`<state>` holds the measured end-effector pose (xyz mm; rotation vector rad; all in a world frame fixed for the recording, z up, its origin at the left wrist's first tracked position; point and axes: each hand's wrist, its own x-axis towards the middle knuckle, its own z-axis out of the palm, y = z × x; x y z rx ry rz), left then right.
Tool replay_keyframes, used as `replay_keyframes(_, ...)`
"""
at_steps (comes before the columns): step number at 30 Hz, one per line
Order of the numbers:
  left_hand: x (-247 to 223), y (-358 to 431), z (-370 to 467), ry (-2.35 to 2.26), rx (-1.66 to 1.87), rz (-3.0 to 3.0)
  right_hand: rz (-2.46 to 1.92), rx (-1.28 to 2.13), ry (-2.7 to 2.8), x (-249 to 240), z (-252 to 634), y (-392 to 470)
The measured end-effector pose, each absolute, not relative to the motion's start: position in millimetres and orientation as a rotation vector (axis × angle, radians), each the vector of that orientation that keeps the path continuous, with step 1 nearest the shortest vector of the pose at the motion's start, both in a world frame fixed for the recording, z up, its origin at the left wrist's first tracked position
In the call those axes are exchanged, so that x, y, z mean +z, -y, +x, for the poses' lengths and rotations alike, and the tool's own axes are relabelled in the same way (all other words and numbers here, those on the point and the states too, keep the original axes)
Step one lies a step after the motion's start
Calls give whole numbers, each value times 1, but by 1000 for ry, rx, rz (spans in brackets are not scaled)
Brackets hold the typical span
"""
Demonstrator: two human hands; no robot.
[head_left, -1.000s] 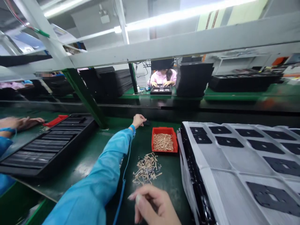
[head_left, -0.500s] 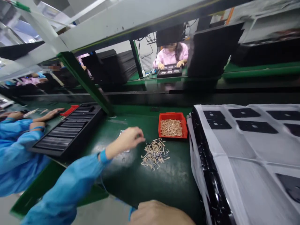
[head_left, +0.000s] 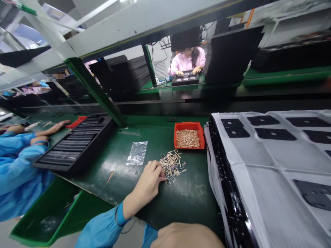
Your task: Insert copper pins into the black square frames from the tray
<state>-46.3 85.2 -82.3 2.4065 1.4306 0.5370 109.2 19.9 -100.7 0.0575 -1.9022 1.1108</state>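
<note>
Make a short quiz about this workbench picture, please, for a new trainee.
1. True or false: the left hand touches the loose pile of small parts.
2. What lies flat on the bench between the black tray and the pile?
A. a clear bag
B. a screwdriver
C. a roll of tape
3. Fill in: the red bin behind the pile holds tan ____.

Key
1. True: the fingertips rest at the edge of the pile.
2. A
3. Small parts, like those in the pile. The right hand sits at the bottom edge; whether it holds anything is hidden.
</note>
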Motion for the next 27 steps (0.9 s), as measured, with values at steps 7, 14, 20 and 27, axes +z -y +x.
replay_keyframes(7,-62,-83,-54,-1474,853,2384,-563,1186,1602,-61,128,-23)
replay_keyframes(14,-44,-80,-62,-1177,919,2642,-1055,626,1450,-84,113,-33)
replay_keyframes(20,-39,-75,-71,-1037,768,2801,-1072,394,1701,-102,115,-40)
replay_keyframes(27,-30,-79,-77,-957,628,2804,-1091,370,1764,-98,113,-40)
